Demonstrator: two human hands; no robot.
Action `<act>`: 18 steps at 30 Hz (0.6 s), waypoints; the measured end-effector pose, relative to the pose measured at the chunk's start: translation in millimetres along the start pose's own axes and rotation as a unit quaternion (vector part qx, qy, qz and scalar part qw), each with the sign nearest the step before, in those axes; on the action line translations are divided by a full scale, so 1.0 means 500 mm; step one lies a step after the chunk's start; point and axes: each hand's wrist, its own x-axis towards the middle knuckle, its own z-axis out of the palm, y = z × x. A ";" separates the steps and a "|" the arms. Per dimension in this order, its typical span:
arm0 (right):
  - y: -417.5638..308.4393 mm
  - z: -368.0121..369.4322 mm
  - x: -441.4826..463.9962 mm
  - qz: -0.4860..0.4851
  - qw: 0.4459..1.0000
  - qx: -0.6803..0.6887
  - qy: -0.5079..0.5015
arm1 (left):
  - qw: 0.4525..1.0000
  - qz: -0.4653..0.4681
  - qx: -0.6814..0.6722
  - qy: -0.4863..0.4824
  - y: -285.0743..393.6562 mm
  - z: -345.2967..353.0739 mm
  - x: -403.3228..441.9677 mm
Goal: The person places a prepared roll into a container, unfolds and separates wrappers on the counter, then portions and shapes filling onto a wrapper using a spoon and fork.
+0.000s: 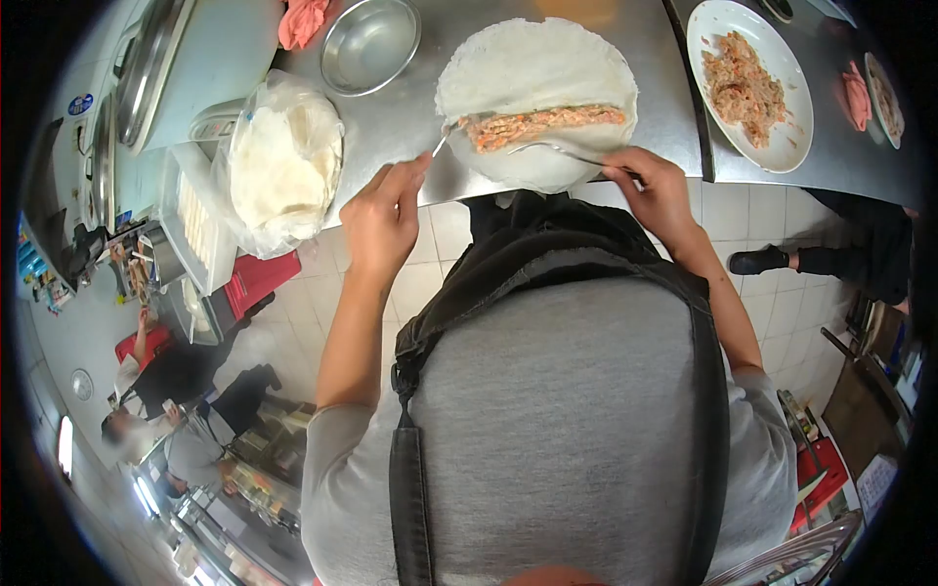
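A round, thin white wrapper [532, 68] lies on the steel table, with a strip of orange-brown filling [542, 124] across its lower half. My left hand [388, 207] is closed around a thin metal utensil [441, 141] whose tip is at the filling's left end; its head is too small to tell. Just below the filling, a metal fork [559, 149] reaches over the wrapper from my right hand [650, 184], its fingers closed on the handle. To the left, a stack of white wrappers [281, 166] sits in a clear plastic bag.
A steel bowl [371, 47] and pink cloth [303, 21] are at the back left. On the right stands a white oval plate [793, 137] of filling. A tray of white rolls [200, 220] is beside the bagged stack. Other people are nearby on both sides.
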 end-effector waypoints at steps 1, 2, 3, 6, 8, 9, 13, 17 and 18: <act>-0.007 0.015 0.006 0.000 1.000 0.000 -0.002 | 1.000 0.009 -0.013 0.019 -0.010 0.022 0.009; -0.010 0.032 0.012 -0.029 0.999 -0.031 -0.007 | 0.999 0.019 -0.026 0.039 -0.016 0.042 0.012; -0.017 0.047 0.020 -0.057 0.996 -0.063 -0.011 | 0.999 0.019 -0.026 0.041 -0.019 0.057 0.005; -0.035 0.079 0.043 -0.036 0.996 -0.076 0.001 | 0.997 0.070 -0.012 0.038 -0.015 0.087 -0.015; -0.037 0.092 0.044 -0.033 0.996 -0.082 0.008 | 0.997 0.065 -0.015 0.031 -0.017 0.084 -0.019; -0.038 0.095 0.043 -0.028 0.997 -0.077 0.003 | 0.998 0.061 -0.019 0.026 -0.018 0.083 -0.020; -0.043 0.093 0.046 -0.008 0.997 -0.073 -0.014 | 0.997 0.059 -0.014 0.047 -0.010 0.048 -0.015; -0.044 0.078 0.040 0.013 0.998 -0.048 -0.027 | 0.999 0.043 0.012 0.000 -0.020 0.048 -0.029; -0.039 0.067 0.037 0.013 0.998 -0.047 -0.027 | 0.998 0.052 0.035 -0.012 -0.030 0.052 -0.030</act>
